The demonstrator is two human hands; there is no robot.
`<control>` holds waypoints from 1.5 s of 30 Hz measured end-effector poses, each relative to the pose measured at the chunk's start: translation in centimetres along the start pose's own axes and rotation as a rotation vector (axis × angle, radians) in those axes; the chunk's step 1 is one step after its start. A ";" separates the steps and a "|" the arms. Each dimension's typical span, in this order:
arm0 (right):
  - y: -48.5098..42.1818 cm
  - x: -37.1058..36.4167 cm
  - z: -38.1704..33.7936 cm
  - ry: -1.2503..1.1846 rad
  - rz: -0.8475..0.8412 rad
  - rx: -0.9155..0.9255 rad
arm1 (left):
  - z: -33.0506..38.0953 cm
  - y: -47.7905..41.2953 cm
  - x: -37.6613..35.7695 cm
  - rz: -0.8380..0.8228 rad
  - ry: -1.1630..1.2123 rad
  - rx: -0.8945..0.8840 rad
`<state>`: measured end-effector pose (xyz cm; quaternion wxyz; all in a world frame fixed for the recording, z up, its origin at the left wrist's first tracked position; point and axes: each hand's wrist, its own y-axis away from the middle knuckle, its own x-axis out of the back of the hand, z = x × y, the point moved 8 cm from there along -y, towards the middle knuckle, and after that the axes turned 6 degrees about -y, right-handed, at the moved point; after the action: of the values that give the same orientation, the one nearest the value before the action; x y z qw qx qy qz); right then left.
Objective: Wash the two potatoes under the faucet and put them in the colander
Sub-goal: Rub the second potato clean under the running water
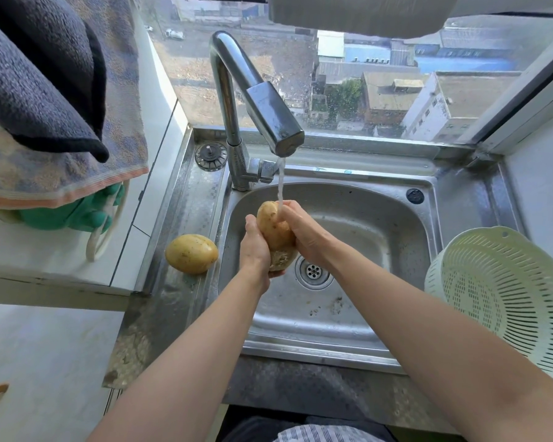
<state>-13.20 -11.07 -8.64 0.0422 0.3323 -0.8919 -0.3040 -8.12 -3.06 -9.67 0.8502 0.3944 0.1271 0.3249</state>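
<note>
Washing is under way over the sink [358, 199]; the colander [505, 295] waits empty on the right. The left hand [255, 247] and right hand [307, 234] wrap their fingers around one potato [275, 234] under the stream. The second potato [191, 254] lies unwashed on the bench, likely next.

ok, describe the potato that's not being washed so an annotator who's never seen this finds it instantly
Start at the steel sink under the window, then go to its flat metal ledge on the left. The unwashed potato lies there alone, below the faucet base. No hand touches it and it is out of the water, unlike the potato held in the stream.
</note>
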 end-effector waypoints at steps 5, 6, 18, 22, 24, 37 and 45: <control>0.1 -0.1 0.0 0.010 0.003 -0.003 | 0.0 0.1 0.1 0.004 -0.003 0.005; 0.1 -0.1 0.0 0.010 0.005 -0.001 | 0.0 0.1 0.1 0.006 -0.006 0.006; 0.5 1.1 0.4 0.063 -0.074 0.029 | -0.5 -0.3 0.3 -0.033 -0.030 0.092; 0.5 2.6 2.1 0.046 -0.032 0.026 | -0.1 0.9 -0.7 -0.088 -0.071 0.079; 0.3 3.0 2.1 0.039 0.121 0.070 | 0.1 1.0 -1.3 -0.057 -0.084 0.040; 1.3 0.9 0.5 -0.143 -0.073 0.200 | 0.8 -0.7 1.1 0.136 0.145 -0.056; 0.9 2.7 0.9 -0.205 0.369 0.310 | 1.9 0.6 -0.5 0.126 -0.084 -0.269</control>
<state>-15.99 -11.73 -9.24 -0.0451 0.1340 -0.9729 -0.1830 -7.84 -4.20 -8.03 0.8778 0.2973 0.0217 0.3751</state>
